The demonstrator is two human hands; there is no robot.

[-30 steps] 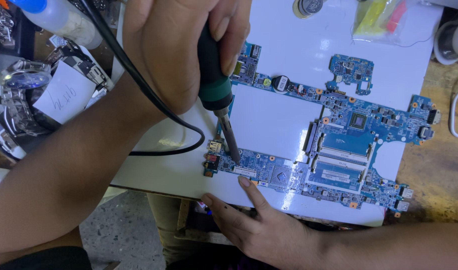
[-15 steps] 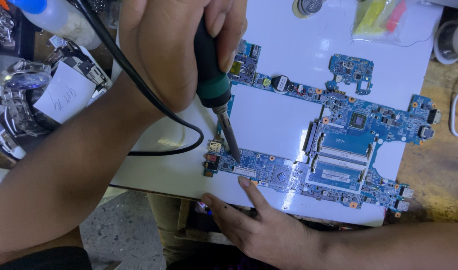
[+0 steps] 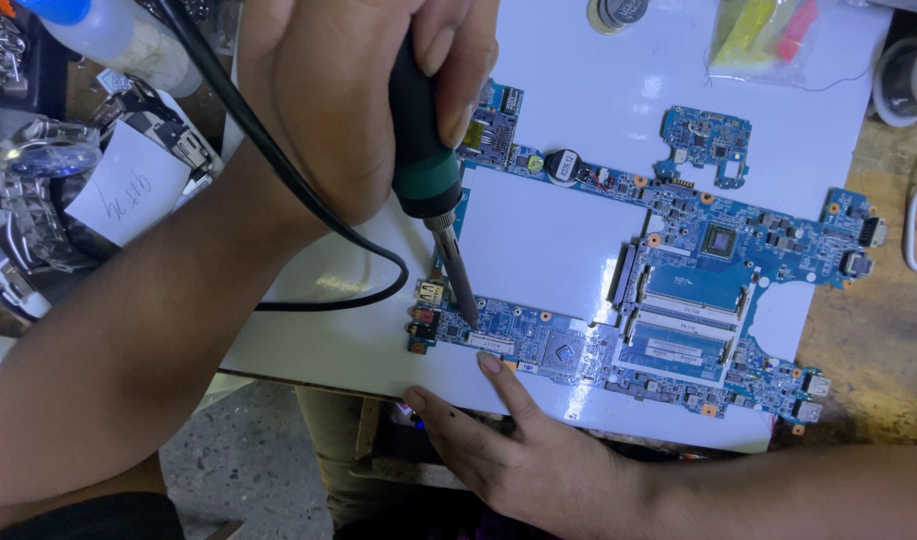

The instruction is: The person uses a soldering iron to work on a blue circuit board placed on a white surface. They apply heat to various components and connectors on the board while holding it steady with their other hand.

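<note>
Gripping the soldering iron [image 3: 429,170] in my left hand [image 3: 349,90], I steady the blue circuit board [image 3: 619,300], lower centre, with spread right-hand fingers [image 3: 504,385].

iron handle [image 3: 419,130] hidden in grip, bottle [image 3: 109,35] cropped

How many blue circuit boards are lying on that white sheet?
2. The large blue board spreads across the white sheet, under the soldering iron in the left hand. The small blue board sits above it. Others may be hidden beneath the hand.
</note>
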